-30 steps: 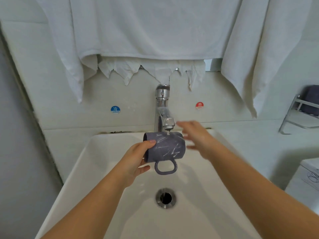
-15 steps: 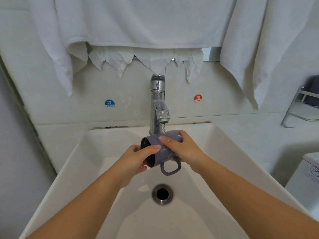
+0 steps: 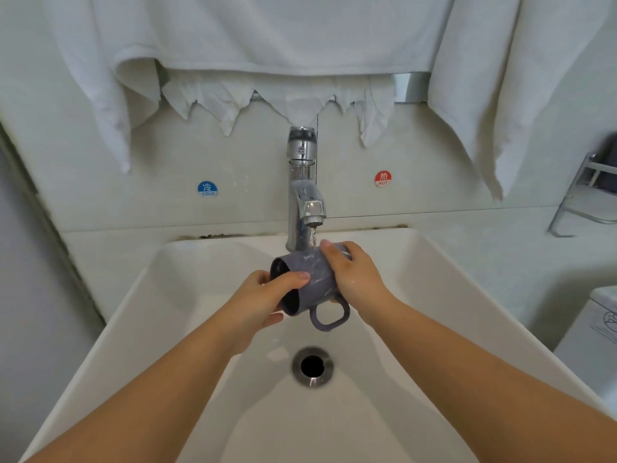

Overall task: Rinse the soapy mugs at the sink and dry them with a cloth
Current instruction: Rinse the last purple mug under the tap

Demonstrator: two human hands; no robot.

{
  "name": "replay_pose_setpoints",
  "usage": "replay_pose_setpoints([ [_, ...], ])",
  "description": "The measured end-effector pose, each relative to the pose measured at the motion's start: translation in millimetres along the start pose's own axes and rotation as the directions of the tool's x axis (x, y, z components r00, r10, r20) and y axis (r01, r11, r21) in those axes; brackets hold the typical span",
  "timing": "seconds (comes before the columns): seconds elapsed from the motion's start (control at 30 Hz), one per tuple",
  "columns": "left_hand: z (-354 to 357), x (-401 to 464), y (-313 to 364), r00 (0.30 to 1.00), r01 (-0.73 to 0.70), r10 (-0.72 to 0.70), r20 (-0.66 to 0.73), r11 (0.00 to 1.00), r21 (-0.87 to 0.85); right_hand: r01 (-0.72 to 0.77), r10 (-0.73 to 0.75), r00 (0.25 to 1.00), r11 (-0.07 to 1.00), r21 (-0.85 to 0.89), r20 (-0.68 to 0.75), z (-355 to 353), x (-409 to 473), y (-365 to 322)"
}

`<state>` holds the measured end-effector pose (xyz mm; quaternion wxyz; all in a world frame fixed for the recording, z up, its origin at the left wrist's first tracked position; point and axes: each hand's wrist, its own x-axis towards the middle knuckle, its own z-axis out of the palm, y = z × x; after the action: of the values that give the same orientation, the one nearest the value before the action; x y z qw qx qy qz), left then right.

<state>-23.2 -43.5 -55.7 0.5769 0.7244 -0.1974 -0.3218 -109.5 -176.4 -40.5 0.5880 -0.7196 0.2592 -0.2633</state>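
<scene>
A grey-purple mug [image 3: 309,282] with white soap streaks lies on its side under the chrome tap [image 3: 302,182], its mouth facing left and its handle hanging down. A thin stream of water falls onto its upper side. My left hand [image 3: 263,302] grips the mug at the rim, thumb on top. My right hand [image 3: 354,275] wraps over the mug's base end, fingers curled across the wet surface. Both hands hold it above the white sink [image 3: 187,329].
White towels [image 3: 267,35] hang on the wall above the tap, with torn paper below them. The drain [image 3: 313,365] sits in the basin's middle. Cold and hot stickers flank the tap. A metal rack [image 3: 587,198] is at the right, and a white appliance at the lower right.
My right hand came from hovering beside the mug to wrapping its base end. The mug tilted and dropped slightly under the tap, and the water stream grew.
</scene>
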Motion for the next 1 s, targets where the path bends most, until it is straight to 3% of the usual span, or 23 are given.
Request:
replay_pose_setpoints([
  [0.2,-2,1,5,0.999,0.016,-0.020,-0.039,0.997,-0.080,-0.023,0.003,0.988,0.991,0.132,0.153,-4,-4,0],
  [0.53,16,-11,15,0.993,-0.038,0.031,-0.115,0.998,-0.057,0.045,-0.045,0.999,0.999,0.018,0.019,6,-4,-1],
  [0.67,28,-9,25,0.975,0.027,-0.056,-0.216,0.990,-0.135,0.090,-0.090,0.996,0.995,0.036,-0.011,3,-2,1],
  [0.8,29,-9,25,0.971,0.080,-0.130,-0.202,0.968,-0.238,0.132,-0.132,0.991,0.991,-0.007,0.026,1,-3,3],
  [0.93,28,-12,19,0.996,-0.070,0.065,-0.056,0.994,-0.090,0.109,-0.109,0.994,0.994,-0.014,0.032,-5,-1,3],
  [1.0,30,-13,20,0.994,-0.101,0.095,-0.058,0.988,-0.120,0.127,-0.126,0.991,0.992,-0.005,0.039,-6,-2,1],
])
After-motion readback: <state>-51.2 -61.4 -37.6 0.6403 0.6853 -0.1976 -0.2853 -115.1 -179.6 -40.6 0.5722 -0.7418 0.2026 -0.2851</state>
